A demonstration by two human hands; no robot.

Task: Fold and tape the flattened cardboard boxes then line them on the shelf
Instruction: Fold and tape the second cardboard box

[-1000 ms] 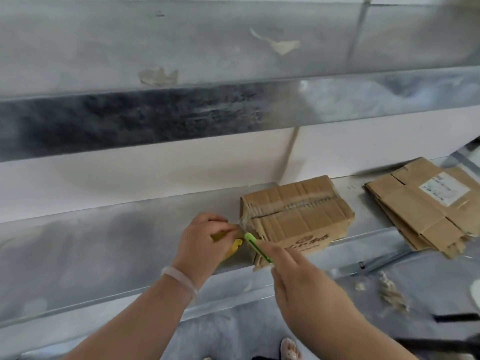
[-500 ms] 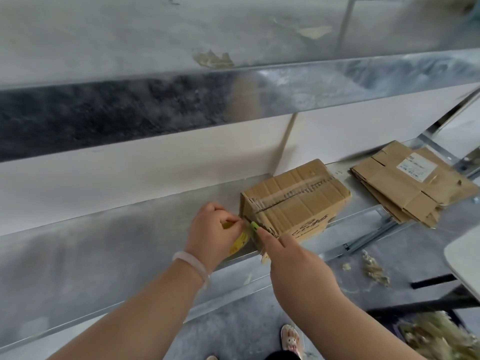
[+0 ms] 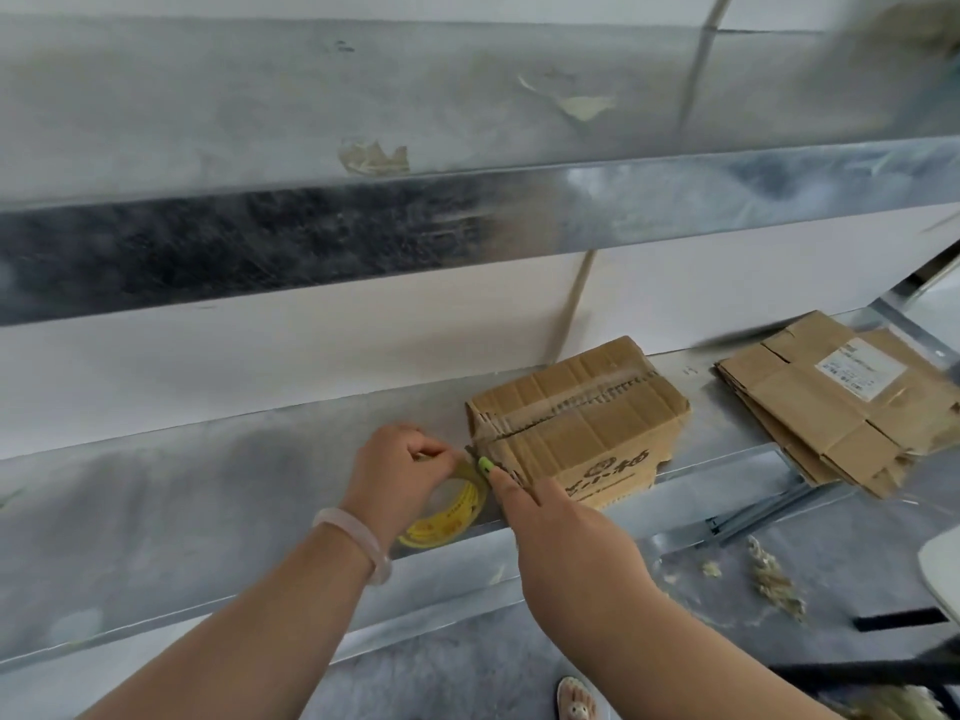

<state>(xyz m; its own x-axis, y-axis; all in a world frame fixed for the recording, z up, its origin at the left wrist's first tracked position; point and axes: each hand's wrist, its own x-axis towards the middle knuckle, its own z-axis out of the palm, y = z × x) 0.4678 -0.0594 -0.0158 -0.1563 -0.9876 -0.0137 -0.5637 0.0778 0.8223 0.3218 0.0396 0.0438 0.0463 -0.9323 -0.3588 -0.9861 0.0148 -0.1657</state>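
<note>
A folded cardboard box (image 3: 587, 423) stands on the metal shelf (image 3: 208, 491), with clear tape along its top seam. My left hand (image 3: 397, 472) grips a roll of tape with a yellow core (image 3: 447, 511) just left of the box. My right hand (image 3: 566, 532) holds a green cutter (image 3: 487, 465) whose tip is at the box's left edge, beside the tape. A stack of flattened cardboard boxes (image 3: 841, 402) lies on the shelf to the right, the top one with a white label.
An upper metal shelf (image 3: 467, 215) hangs over the work area. A white wall backs the shelf. Dried plant scraps (image 3: 774, 574) lie on the grey floor at lower right, near a white object (image 3: 940, 574) and dark bars.
The tape roll now shows more under my left hand, lower against the shelf edge. The cutter's tip has come up to the box's left edge. The view has shifted slightly.
</note>
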